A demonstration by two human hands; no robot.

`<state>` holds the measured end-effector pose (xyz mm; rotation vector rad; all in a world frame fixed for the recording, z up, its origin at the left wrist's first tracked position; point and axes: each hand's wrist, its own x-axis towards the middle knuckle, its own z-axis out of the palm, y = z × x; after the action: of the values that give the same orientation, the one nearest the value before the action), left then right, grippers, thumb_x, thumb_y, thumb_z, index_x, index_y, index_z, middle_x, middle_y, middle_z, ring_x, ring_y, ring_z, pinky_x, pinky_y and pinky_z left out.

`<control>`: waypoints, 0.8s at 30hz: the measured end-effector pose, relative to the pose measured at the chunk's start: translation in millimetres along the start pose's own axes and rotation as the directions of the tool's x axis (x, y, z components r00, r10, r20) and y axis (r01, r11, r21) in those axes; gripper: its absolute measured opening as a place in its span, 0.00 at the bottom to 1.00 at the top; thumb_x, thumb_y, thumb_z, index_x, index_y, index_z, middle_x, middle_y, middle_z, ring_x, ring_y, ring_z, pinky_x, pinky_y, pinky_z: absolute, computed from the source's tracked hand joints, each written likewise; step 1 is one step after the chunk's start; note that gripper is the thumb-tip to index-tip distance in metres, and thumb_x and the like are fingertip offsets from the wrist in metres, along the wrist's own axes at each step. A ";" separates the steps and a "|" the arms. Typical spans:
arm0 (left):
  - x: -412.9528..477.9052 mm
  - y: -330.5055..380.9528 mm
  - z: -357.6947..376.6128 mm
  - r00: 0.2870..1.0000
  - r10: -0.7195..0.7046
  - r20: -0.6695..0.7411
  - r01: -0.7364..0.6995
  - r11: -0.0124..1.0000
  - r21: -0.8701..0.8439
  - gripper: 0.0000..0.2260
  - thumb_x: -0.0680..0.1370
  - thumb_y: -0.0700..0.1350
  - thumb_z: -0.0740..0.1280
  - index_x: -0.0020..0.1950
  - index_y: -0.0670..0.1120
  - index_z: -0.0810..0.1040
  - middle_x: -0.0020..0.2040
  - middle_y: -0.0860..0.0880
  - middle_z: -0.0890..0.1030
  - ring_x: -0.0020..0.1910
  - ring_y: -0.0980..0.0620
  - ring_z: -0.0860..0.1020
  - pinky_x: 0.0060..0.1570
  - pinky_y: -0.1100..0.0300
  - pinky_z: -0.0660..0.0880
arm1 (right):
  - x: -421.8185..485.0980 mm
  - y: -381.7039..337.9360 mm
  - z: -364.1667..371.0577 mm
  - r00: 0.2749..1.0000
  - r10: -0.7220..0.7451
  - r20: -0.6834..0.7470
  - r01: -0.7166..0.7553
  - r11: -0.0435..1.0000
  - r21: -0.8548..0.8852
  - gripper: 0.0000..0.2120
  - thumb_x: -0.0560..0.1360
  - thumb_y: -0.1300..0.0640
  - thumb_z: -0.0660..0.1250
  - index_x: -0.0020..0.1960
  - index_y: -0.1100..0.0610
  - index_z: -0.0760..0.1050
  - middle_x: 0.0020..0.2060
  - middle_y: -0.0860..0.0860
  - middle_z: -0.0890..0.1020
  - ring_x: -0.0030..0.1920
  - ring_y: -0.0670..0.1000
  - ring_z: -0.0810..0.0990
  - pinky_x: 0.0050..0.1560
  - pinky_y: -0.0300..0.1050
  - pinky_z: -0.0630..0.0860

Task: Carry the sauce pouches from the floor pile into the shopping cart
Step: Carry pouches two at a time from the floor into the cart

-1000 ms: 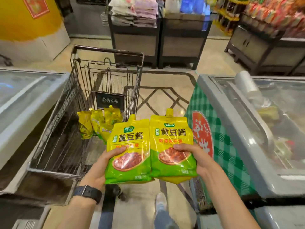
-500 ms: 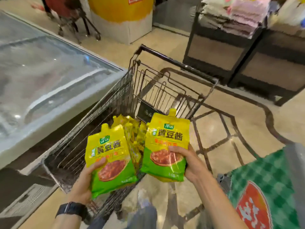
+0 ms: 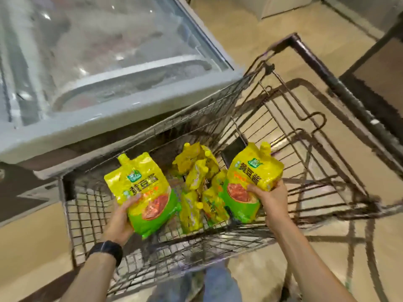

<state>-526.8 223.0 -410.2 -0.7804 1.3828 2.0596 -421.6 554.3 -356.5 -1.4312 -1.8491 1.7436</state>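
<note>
My left hand [image 3: 121,216] grips a yellow and green sauce pouch [image 3: 142,192] by its lower edge, held over the left part of the wire shopping cart [image 3: 218,240]. My right hand [image 3: 269,198] grips a second sauce pouch [image 3: 248,179] over the cart's middle. Both pouches are upright with spouts at the top. Between them, several more sauce pouches [image 3: 200,186] lie heaped on the cart's floor. The floor pile is out of view.
A glass-topped chest freezer [image 3: 104,68] stands tight against the cart's left side. The cart's dark handle bar [image 3: 340,90] and folded child seat are at the far right. Tan tiled floor [image 3: 357,247] lies to the right. My legs show below the cart.
I have stepped up to the cart and look down into it. Both hands have moved apart and forward, so the two pouches now hang over the basket.
</note>
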 end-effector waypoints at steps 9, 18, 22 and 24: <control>79.6 -81.6 7.3 0.973 -0.006 -0.230 0.017 0.999 0.045 0.20 0.75 0.29 0.66 0.65 0.44 0.77 0.54 0.60 0.85 0.50 0.65 0.81 0.54 0.65 0.76 | 89.4 71.1 32.6 0.959 0.127 0.255 0.069 0.765 -0.640 0.22 0.62 0.63 0.79 0.50 0.57 0.72 0.41 0.49 0.78 0.47 0.54 0.78 0.45 0.42 0.71; 84.5 -112.0 9.0 0.921 -0.063 -0.386 0.091 0.994 0.054 0.13 0.77 0.47 0.71 0.61 0.49 0.78 0.60 0.41 0.83 0.52 0.39 0.81 0.49 0.42 0.77 | 84.7 66.2 66.7 0.900 -0.044 0.434 0.416 0.383 -0.825 0.15 0.73 0.48 0.70 0.59 0.50 0.78 0.49 0.55 0.85 0.52 0.61 0.82 0.48 0.50 0.77; 80.2 -95.9 4.7 0.937 -0.020 -0.347 0.117 0.958 0.262 0.05 0.78 0.47 0.71 0.51 0.47 0.79 0.53 0.41 0.84 0.54 0.38 0.82 0.57 0.33 0.76 | 95.8 62.8 53.3 0.877 -0.089 0.472 0.453 0.478 -0.753 0.11 0.71 0.66 0.64 0.44 0.54 0.81 0.43 0.56 0.85 0.47 0.61 0.82 0.49 0.51 0.78; 83.2 -96.5 0.3 0.943 0.009 -0.334 0.102 0.944 0.313 0.03 0.78 0.47 0.71 0.50 0.49 0.80 0.53 0.44 0.84 0.54 0.40 0.82 0.59 0.35 0.76 | 96.8 65.4 44.0 0.870 0.020 0.492 0.455 0.351 -0.819 0.10 0.71 0.66 0.64 0.47 0.55 0.79 0.46 0.57 0.83 0.50 0.62 0.81 0.50 0.51 0.76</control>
<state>-516.4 264.6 -530.2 -1.0319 1.8117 1.6471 -470.2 586.7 -466.8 -0.8744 -3.4174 0.7890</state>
